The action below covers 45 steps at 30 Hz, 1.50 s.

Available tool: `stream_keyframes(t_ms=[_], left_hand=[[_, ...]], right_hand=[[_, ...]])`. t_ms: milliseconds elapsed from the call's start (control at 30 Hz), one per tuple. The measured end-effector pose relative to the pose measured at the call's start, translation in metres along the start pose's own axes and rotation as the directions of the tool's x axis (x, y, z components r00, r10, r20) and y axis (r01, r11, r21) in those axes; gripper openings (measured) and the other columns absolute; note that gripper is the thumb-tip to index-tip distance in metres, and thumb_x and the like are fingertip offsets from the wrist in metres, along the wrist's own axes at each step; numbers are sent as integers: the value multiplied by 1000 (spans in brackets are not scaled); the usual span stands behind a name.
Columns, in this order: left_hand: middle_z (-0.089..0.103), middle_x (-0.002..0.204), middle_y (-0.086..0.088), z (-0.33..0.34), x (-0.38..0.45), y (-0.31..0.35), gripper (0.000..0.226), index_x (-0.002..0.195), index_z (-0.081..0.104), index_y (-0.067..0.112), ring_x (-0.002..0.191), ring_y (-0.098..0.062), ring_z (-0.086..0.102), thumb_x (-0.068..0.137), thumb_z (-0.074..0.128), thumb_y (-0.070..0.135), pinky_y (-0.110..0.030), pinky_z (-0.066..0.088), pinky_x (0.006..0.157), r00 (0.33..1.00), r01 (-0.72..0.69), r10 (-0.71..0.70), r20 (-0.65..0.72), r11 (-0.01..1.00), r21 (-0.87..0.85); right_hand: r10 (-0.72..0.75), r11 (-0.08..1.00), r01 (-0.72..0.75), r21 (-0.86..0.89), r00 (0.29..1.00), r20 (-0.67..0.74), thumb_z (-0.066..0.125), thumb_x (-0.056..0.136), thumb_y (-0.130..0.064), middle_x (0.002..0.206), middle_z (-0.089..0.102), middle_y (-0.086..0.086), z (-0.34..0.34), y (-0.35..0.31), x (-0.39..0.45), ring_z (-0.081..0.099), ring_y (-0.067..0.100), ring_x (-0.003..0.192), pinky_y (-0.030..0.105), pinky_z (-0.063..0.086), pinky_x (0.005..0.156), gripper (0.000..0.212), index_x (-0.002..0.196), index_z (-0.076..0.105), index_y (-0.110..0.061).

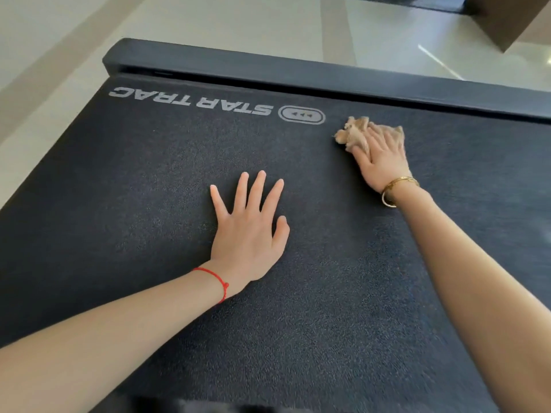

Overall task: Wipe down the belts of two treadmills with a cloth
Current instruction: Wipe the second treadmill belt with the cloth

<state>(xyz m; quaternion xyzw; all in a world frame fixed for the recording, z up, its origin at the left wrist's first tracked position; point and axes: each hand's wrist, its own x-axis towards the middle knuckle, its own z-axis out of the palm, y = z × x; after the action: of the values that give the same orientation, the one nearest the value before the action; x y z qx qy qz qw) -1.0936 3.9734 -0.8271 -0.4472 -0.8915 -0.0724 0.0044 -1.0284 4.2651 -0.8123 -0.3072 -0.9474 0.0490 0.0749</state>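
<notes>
cloth [354,132] on belt [149,189], rail [298,68] beyond

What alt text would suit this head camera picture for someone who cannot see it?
A person's right hand presses a tan cloth onto a dark treadmill belt near its end bar. The left hand rests flat on the belt, fingers spread. White lettering marks the belt; pale floor lies beyond.

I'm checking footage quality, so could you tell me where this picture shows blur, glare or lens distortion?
Head view: the right hand and cloth look slightly smeared; the left hand on the belt is sharp; a bright streak of glare lies on the floor; the treadmill's end bar slants across the wide-angle frame; lighting is soft daylight with faint shadows.
</notes>
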Motion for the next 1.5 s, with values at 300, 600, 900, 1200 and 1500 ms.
stream_keyframes(t_ms=[300,600,900,1200,1500], left_hand=[[13,166,-3,1,-1,-1,72,158,15,29,153,-28,4,90,4,50,-72,5,114,1000,-1,1,-5,999,-32],[14,166,-4,-1,-2,-2,61,158,17,28,153,-29,4,100,22,45,-72,3,114,1000,-10,9,-18,998,-60],[16,165,-1,-2,-4,-2,60,158,21,27,153,-25,3,101,30,44,-68,1,117,999,-41,38,-29,992,-116],[21,164,-3,-5,-9,2,58,157,26,25,153,-26,7,101,34,38,-67,3,118,999,-53,51,-20,987,-149],[19,164,-3,1,-13,57,55,156,26,25,153,-26,6,103,35,36,-67,1,117,987,-157,157,-14,968,-193]], right_hand=[[-244,967,239,89,968,54,16,96,-57,161,21,-8,0,-52,-117,6,17,150,46,2,122,62,152,27,-31],[224,974,-224,-6,974,-14,27,102,-45,160,22,0,-18,29,-127,12,22,148,47,-2,120,52,151,28,-27],[-148,986,143,91,988,49,16,101,-53,162,9,-14,-21,-62,-239,-4,12,150,40,-5,122,57,154,19,-33],[202,979,-202,10,979,15,10,95,-57,162,13,-11,-25,7,-247,2,14,150,47,-2,121,63,153,21,-35],[-102,983,90,159,993,64,18,99,-55,162,10,-15,-27,-42,-311,-3,13,150,39,-4,122,58,153,23,-35]])
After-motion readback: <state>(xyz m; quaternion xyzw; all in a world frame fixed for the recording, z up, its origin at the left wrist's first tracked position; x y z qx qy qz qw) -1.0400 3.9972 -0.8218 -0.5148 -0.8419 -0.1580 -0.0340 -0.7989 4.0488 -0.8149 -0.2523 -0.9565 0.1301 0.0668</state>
